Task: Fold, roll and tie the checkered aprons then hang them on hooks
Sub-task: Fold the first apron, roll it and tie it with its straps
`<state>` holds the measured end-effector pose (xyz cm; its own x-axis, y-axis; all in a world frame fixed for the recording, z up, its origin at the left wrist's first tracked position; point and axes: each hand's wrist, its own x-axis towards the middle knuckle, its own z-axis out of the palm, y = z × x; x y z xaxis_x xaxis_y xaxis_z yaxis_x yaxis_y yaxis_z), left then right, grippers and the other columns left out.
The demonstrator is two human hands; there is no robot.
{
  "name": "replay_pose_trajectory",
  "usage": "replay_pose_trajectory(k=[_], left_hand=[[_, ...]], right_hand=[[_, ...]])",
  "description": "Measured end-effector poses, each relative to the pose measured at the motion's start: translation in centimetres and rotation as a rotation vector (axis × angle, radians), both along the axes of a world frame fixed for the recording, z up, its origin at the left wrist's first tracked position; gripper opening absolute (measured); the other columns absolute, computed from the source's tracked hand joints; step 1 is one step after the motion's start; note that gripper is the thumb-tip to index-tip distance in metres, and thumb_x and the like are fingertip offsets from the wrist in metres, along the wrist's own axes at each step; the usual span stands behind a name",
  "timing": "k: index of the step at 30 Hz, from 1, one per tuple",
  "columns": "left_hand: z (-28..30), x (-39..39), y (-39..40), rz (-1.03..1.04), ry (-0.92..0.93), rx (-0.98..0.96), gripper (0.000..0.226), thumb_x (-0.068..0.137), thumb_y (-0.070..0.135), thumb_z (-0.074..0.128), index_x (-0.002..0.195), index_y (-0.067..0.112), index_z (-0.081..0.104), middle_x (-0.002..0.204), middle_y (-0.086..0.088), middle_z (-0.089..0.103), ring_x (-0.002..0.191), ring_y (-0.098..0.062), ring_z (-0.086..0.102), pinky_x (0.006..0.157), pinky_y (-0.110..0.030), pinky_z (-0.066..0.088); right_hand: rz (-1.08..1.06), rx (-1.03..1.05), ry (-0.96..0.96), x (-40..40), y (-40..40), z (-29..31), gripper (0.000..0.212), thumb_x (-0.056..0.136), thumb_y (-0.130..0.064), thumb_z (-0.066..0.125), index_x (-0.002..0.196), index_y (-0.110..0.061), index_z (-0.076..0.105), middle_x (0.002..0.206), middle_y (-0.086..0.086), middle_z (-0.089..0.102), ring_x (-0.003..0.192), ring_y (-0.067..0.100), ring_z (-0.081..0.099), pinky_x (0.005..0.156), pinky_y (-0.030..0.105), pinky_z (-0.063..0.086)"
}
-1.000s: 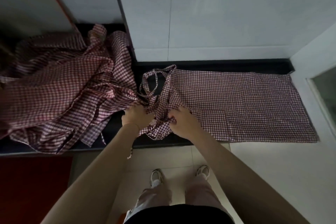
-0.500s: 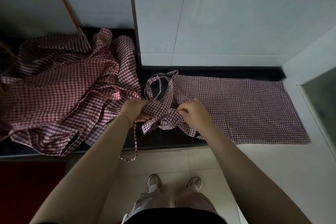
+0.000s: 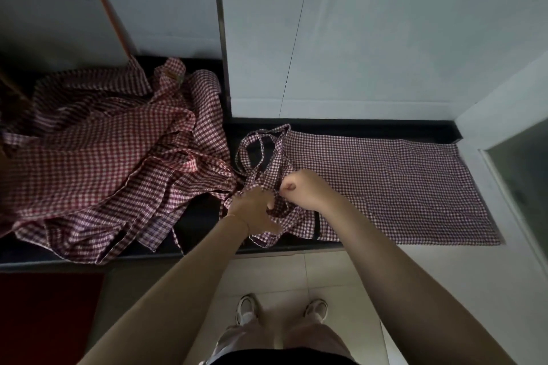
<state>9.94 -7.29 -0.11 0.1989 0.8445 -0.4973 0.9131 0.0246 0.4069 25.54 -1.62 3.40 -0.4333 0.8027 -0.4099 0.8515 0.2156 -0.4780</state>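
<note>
The folded checkered apron (image 3: 385,187) is laid flat on the dark counter (image 3: 355,126), its bunched strap end gripped by the left hand (image 3: 256,210) and pinched by the right hand (image 3: 302,188); soft, light, floppy cloth, best taken by the straps (image 3: 261,142).

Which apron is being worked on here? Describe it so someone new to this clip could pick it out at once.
Find the dark counter below the white wall. At its right end lies the folded apron, spread flat as a long strip, with both hands gripping its bunched straps at its left end. Unlike the crumpled pile of aprons to its left, it lies smooth and single.
</note>
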Motion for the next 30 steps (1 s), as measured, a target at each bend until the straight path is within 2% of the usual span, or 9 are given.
replay_pose_trajectory(k=[3, 7, 10, 14, 18, 21, 24, 27, 30], left_hand=[[-2.4, 0.5, -1.0, -0.094, 0.212, -0.118, 0.108, 0.065, 0.066, 0.077, 0.149, 0.024, 0.025, 0.153, -0.009, 0.026, 0.139, -0.034, 0.03, 0.114, -0.052, 0.028], [-4.5, 1.8, -1.8, -0.123, 0.375, -0.054, 0.118, 0.064, 0.07, 0.074, 0.152, 0.018, 0.014, 0.154, -0.015, 0.021, 0.142, -0.04, 0.023, 0.115, -0.057, 0.025], [-4.9, 2.9, -2.1, -0.064, 0.406, -0.007, 0.097, 0.074, 0.051, 0.075, 0.146, 0.016, 0.019, 0.15, -0.017, 0.027, 0.14, -0.042, 0.027, 0.113, -0.059, 0.026], [-4.0, 1.9, -2.0, 0.095, 0.252, 0.198, 0.058, 0.081, 0.026, 0.063, 0.132, 0.018, 0.035, 0.136, -0.007, 0.046, 0.129, -0.03, 0.042, 0.109, -0.052, 0.034], [-2.1, -1.5, -0.9, 0.209, 0.169, 0.316, 0.032, 0.084, 0.033, 0.058, 0.111, 0.018, 0.058, 0.115, -0.003, 0.057, 0.113, -0.027, 0.05, 0.1, -0.043, 0.037], [0.0, -3.6, 0.0, 0.407, -0.083, 0.16, 0.019, 0.087, 0.031, 0.061, 0.098, 0.018, 0.071, 0.098, 0.001, 0.066, 0.099, -0.023, 0.06, 0.088, -0.033, 0.045], [2.6, -4.8, 0.9, 0.505, -0.251, 0.136, 0.017, 0.09, 0.017, 0.06, 0.1, 0.018, 0.074, 0.095, 0.003, 0.066, 0.09, -0.018, 0.061, 0.08, -0.029, 0.049], [4.2, -5.7, 2.0, 0.458, -0.072, 0.438, 0.018, 0.085, 0.01, 0.061, 0.091, 0.016, 0.077, 0.1, -0.002, 0.067, 0.097, -0.023, 0.059, 0.086, -0.039, 0.052], [4.7, -6.8, 2.2, 0.614, 0.089, 0.614, 0.026, 0.083, 0.013, 0.066, 0.109, 0.015, 0.068, 0.115, -0.009, 0.056, 0.106, -0.028, 0.051, 0.082, -0.041, 0.048]], right_hand=[[0.153, -0.003, -0.131, 0.5, -1.3, -1.9, 0.005, 0.088, -0.023, 0.065, 0.087, -0.022, 0.07, 0.09, -0.005, 0.066, 0.087, 0.018, 0.061, 0.069, 0.03, 0.047], [0.291, 0.193, -0.376, 1.2, -3.5, -5.5, 0.063, 0.079, -0.026, 0.073, 0.135, -0.024, 0.044, 0.134, 0.002, 0.047, 0.126, 0.024, 0.041, 0.1, 0.048, 0.039], [0.257, 0.402, -0.434, 1.4, -5.5, -7.4, 0.074, 0.065, -0.022, 0.085, 0.131, -0.021, 0.052, 0.118, 0.005, 0.06, 0.11, 0.027, 0.056, 0.089, 0.047, 0.046], [0.094, 0.572, -0.276, 1.1, -5.0, -7.4, 0.031, 0.073, -0.024, 0.081, 0.098, -0.017, 0.065, 0.094, 0.002, 0.069, 0.092, 0.025, 0.063, 0.082, 0.044, 0.048], [-0.021, 0.584, -0.089, 0.9, -2.9, -5.1, 0.007, 0.082, -0.017, 0.065, 0.087, -0.012, 0.067, 0.095, 0.001, 0.063, 0.097, 0.021, 0.055, 0.09, 0.045, 0.041], [-0.043, 0.417, -0.069, 0.1, -1.4, -3.1, 0.02, 0.091, -0.027, 0.052, 0.077, -0.015, 0.061, 0.083, -0.006, 0.058, 0.09, 0.015, 0.047, 0.097, 0.043, 0.034], [-0.019, 0.358, -0.176, -0.9, 0.0, -1.7, 0.031, 0.097, -0.031, 0.044, 0.076, -0.017, 0.062, 0.085, -0.007, 0.056, 0.096, 0.016, 0.048, 0.106, 0.047, 0.032], [-0.019, 0.399, -0.268, -1.2, 1.1, -0.7, 0.033, 0.098, -0.03, 0.04, 0.085, -0.014, 0.067, 0.095, -0.003, 0.052, 0.108, 0.021, 0.047, 0.106, 0.046, 0.034], [-0.123, 0.519, -0.207, -1.0, 2.1, -0.4, 0.026, 0.096, -0.026, 0.046, 0.096, -0.012, 0.068, 0.114, 0.007, 0.055, 0.115, 0.026, 0.046, 0.101, 0.047, 0.039]])
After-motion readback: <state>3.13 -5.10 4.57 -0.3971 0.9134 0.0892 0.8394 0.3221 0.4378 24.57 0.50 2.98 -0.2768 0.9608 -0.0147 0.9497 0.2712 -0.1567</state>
